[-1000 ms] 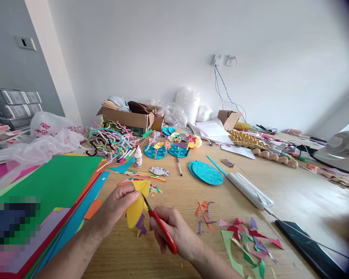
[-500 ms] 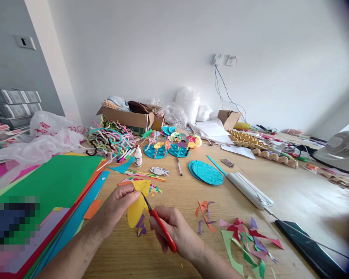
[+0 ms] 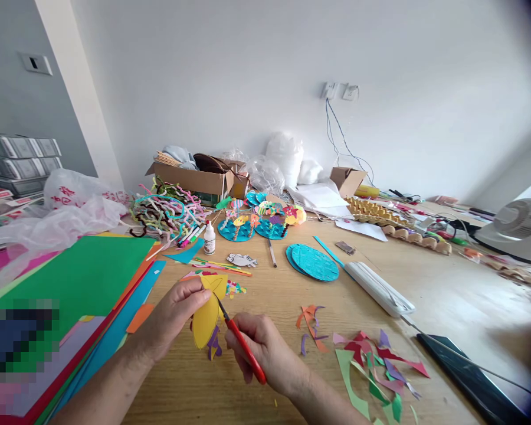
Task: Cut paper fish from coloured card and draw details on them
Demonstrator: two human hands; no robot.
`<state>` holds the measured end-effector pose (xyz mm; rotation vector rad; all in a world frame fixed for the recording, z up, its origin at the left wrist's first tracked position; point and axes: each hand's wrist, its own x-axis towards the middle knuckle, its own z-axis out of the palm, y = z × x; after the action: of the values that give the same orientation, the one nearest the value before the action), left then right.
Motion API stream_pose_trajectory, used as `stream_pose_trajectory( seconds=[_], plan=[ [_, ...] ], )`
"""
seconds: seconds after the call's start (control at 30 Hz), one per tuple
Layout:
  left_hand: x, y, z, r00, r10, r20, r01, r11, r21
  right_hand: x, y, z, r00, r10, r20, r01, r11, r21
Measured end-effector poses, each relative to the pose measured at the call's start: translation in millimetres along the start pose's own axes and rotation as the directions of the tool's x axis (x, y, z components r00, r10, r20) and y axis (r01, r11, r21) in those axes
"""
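Note:
My left hand (image 3: 176, 308) pinches a piece of yellow paper (image 3: 206, 321) with thumb and fingers. A pencilled outline shows on the paper's upper part, and its lower part is rounded. Red-handled scissors (image 3: 243, 345) are gripped in my right hand (image 3: 265, 348), their blades at the paper's right edge, close to my left fingertips. Whether the blades are fully closed I cannot tell. Below the yellow paper lies a small purple-and-yellow paper piece (image 3: 215, 343) on the table. Coloured paper dots (image 3: 235, 288) lie just behind the yellow paper.
Stacked coloured sheets (image 3: 84, 271) lie at left. Behind my hands are a glue bottle (image 3: 209, 239), a paper fish (image 3: 242, 260), blue discs (image 3: 315, 262) and a pen (image 3: 272, 254). Paper scraps (image 3: 380, 369), a white power strip (image 3: 379, 289) and a dark phone-like slab (image 3: 464, 375) lie at right.
Hands, yellow paper and scissors stay in nearly the same place. The view has shifted very slightly, and the scissor handles look a little closer together.

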<state>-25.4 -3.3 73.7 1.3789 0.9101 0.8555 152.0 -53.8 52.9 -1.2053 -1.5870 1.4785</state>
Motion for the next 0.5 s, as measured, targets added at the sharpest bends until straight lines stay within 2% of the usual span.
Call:
stream_pose_trajectory(
  seconds=[0.5],
  plan=[
    [-1.0, -1.5, -0.3, 1.0, -0.019, -0.001, 0.019, 0.998, -0.065, -1.0, -2.4, -1.9, 1.0, -0.011, -0.01, 0.01, 1.0, -0.019]
  ],
)
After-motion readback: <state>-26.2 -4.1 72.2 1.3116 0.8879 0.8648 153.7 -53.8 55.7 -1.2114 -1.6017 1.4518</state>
